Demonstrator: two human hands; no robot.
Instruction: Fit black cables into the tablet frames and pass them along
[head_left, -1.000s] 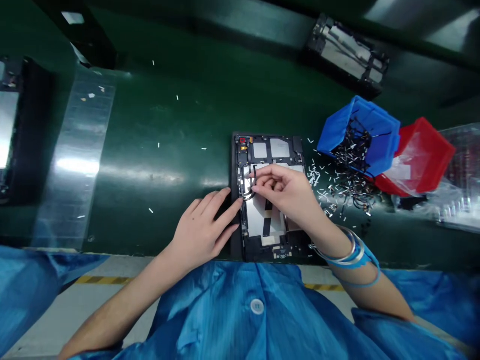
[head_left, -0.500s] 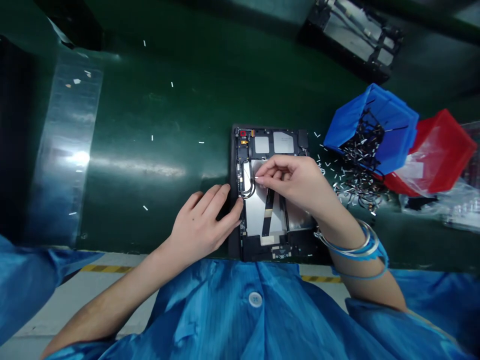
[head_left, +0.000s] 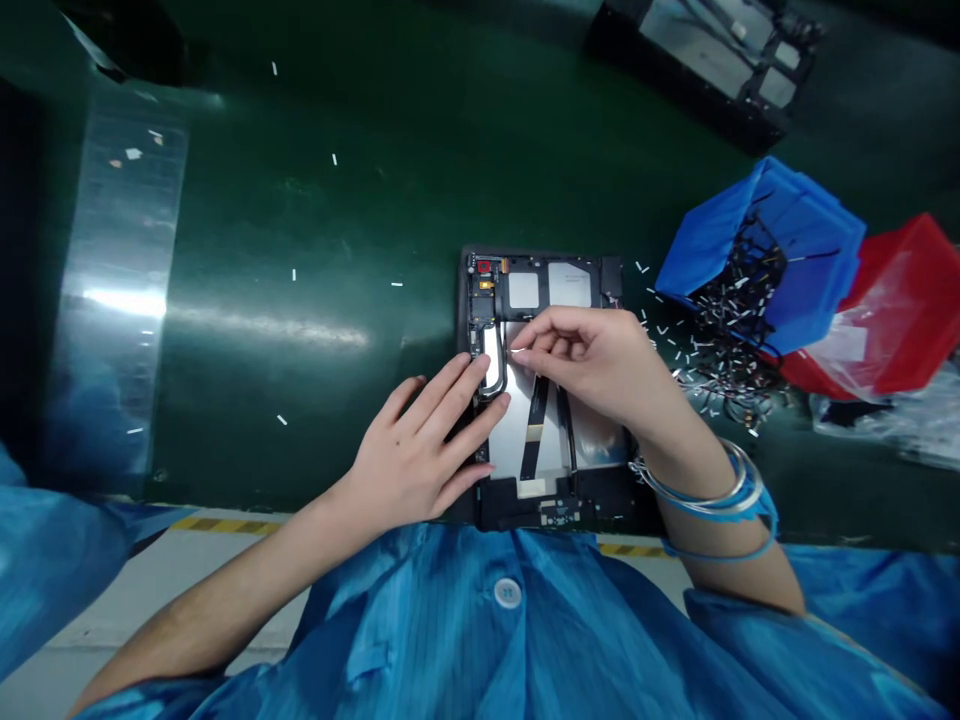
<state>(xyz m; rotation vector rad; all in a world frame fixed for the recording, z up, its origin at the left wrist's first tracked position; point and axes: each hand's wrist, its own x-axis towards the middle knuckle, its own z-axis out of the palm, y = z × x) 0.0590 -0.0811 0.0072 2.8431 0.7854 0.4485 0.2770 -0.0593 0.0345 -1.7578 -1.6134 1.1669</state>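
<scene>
An opened tablet [head_left: 534, 488] lies in front of me, its silver panels, black frame and small circuit parts showing. A thin black cable [head_left: 503, 375] curves in a U near its left side. My left hand [head_left: 420, 445] is open, fingers spread over the tablet's left edge, the fingertips by the cable's bend. Over the tablet's middle, my right hand [head_left: 592, 360] is closed in a pinch beside the cable. A tiny white strip [head_left: 517, 351] shows at its fingertips. A flat black ribbon [head_left: 535, 425] runs below that hand, which hides part of the panels.
To the right, a blue bin [head_left: 814, 265] holds black cables, with more cables [head_left: 739, 380] spilling out. Behind it sits a red bin [head_left: 900, 300] with clear plastic. White strips litter the green table [head_left: 360, 400]. Another opened device [head_left: 705, 50] lies at the far right.
My right hand has let go of the black cable's raised end, which now lies along the tablet. My left hand has moved right, further onto the tablet. The view has shifted slightly.
</scene>
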